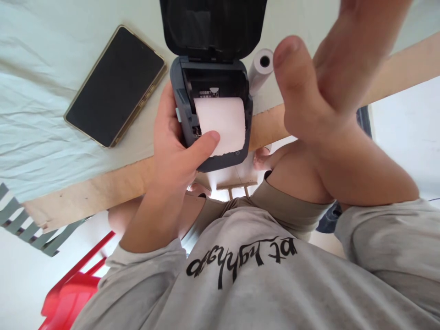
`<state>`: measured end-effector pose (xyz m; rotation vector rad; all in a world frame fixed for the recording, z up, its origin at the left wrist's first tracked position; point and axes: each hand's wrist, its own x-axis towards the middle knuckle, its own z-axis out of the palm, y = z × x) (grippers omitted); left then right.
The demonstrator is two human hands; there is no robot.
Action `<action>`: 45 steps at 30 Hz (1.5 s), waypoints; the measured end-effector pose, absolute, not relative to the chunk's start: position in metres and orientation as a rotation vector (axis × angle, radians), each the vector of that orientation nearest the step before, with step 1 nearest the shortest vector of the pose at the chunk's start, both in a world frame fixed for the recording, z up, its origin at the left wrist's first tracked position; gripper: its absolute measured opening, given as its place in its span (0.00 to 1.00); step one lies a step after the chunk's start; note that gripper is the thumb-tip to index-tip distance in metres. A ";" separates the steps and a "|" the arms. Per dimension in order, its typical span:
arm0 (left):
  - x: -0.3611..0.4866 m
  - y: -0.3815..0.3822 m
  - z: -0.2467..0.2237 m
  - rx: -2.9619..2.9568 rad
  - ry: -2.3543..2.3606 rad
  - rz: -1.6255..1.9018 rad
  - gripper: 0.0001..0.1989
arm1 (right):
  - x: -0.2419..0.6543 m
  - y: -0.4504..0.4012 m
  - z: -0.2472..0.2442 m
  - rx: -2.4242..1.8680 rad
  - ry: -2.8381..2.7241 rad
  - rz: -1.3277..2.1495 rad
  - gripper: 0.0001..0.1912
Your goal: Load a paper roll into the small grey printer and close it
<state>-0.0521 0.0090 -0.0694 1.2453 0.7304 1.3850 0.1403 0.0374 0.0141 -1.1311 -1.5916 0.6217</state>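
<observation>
My left hand (178,146) grips a small dark printer (179,87) from its left side, with the thumb pressed on the white paper (223,123) that lies in the printer's bay. The printer's black lid (213,27) is swung up and away from me. Just right of the printer stands a white paper roll (261,68) with a dark core. My right hand (305,91) is raised to the right of that roll, close to the camera, thumb stretched out; its other fingers run out of clear view at the top, and nothing shows in it.
A phone (115,87) with a dark screen lies on the pale cloth (30,82) at the left. The table's wooden edge (103,190) runs in front of my legs. A red chair (74,291) is at the lower left, and a wooden stool (237,185) shows below.
</observation>
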 end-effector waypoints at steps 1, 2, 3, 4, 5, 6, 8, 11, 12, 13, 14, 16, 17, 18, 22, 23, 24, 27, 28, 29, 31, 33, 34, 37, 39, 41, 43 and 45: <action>-0.052 0.009 -0.069 1.248 0.719 1.396 0.39 | 0.139 0.038 0.012 -1.121 -1.594 0.543 0.20; -0.052 0.008 -0.068 1.255 0.707 1.398 0.38 | 0.137 0.039 0.011 -1.091 -1.613 0.484 0.21; -0.052 0.007 -0.066 1.264 0.712 1.390 0.37 | 0.136 0.038 0.010 -1.049 -1.622 0.452 0.24; -0.053 0.006 -0.065 1.270 0.737 1.377 0.37 | 0.134 0.038 0.010 -0.999 -1.617 0.453 0.28; -0.054 0.005 -0.063 1.274 0.776 1.360 0.37 | 0.133 0.037 0.010 -0.941 -1.612 0.483 0.30; -0.054 0.004 -0.062 1.275 0.820 1.341 0.37 | 0.132 0.036 0.011 -0.894 -1.624 0.524 0.31; -0.056 0.004 -0.061 1.265 0.897 1.314 0.39 | 0.132 0.033 0.013 -0.895 -1.636 0.563 0.26; -0.057 0.008 -0.069 1.277 0.927 1.298 0.45 | 0.136 0.031 0.015 -0.993 -1.825 0.473 0.17; -0.057 0.010 -0.073 1.298 0.907 1.318 0.49 | 0.137 0.030 0.015 -1.015 -1.943 0.404 0.16; -0.057 0.012 -0.077 1.320 0.877 1.343 0.53 | 0.138 0.029 0.014 -1.014 -2.073 0.330 0.17; -0.056 0.014 -0.080 1.336 0.842 1.370 0.57 | 0.138 0.028 0.014 -1.017 -2.193 0.266 0.18; -0.054 0.014 -0.081 1.317 0.791 1.407 0.57 | 0.137 0.026 0.015 -1.059 -2.336 0.191 0.20; -0.054 0.013 -0.078 1.290 0.785 1.400 0.53 | 0.136 0.025 0.016 -1.088 -2.369 0.184 0.21; -0.053 0.011 -0.074 1.257 0.790 1.387 0.48 | 0.134 0.023 0.017 -1.128 -2.385 0.196 0.22; -0.053 0.006 -0.057 1.162 0.799 1.341 0.33 | 0.130 0.020 0.023 -1.270 -2.393 0.261 0.28; -0.054 0.007 -0.056 1.156 0.787 1.338 0.34 | 0.130 0.020 0.024 -1.293 -2.401 0.267 0.30; -0.055 0.009 -0.057 1.158 0.768 1.343 0.35 | 0.130 0.020 0.025 -1.302 -2.409 0.265 0.31; -0.056 0.017 -0.068 1.168 0.710 1.376 0.40 | 0.131 0.022 0.024 -1.300 -2.432 0.238 0.33; -0.056 0.019 -0.072 1.162 0.699 1.391 0.41 | 0.132 0.023 0.023 -1.282 -2.437 0.231 0.33; -0.055 0.020 -0.075 1.157 0.691 1.406 0.42 | 0.133 0.024 0.022 -1.262 -2.439 0.226 0.33; -0.054 0.020 -0.075 1.145 0.688 1.426 0.44 | 0.135 0.026 0.019 -1.213 -2.438 0.210 0.33; -0.051 0.015 -0.067 1.120 0.700 1.429 0.40 | 0.137 0.028 0.015 -1.140 -2.452 0.164 0.32; -0.050 0.012 -0.061 1.118 0.701 1.405 0.36 | 0.139 0.029 0.013 -1.124 -2.455 0.139 0.31; -0.045 0.004 -0.044 1.038 0.711 1.375 0.25 | 0.142 0.032 0.007 -1.116 -2.461 0.100 0.28; -0.043 0.002 -0.035 1.039 0.682 1.348 0.26 | 0.143 0.033 0.006 -1.139 -2.437 0.103 0.25; -0.041 0.000 -0.029 1.004 0.639 1.335 0.18 | 0.143 0.033 0.006 -1.127 -2.411 0.102 0.25; -0.039 0.000 -0.025 0.929 0.594 1.338 0.15 | 0.142 0.033 0.006 -1.130 -2.383 0.113 0.25; -0.039 0.000 -0.023 0.878 0.557 1.336 0.18 | 0.141 0.032 0.006 -1.109 -2.375 0.125 0.25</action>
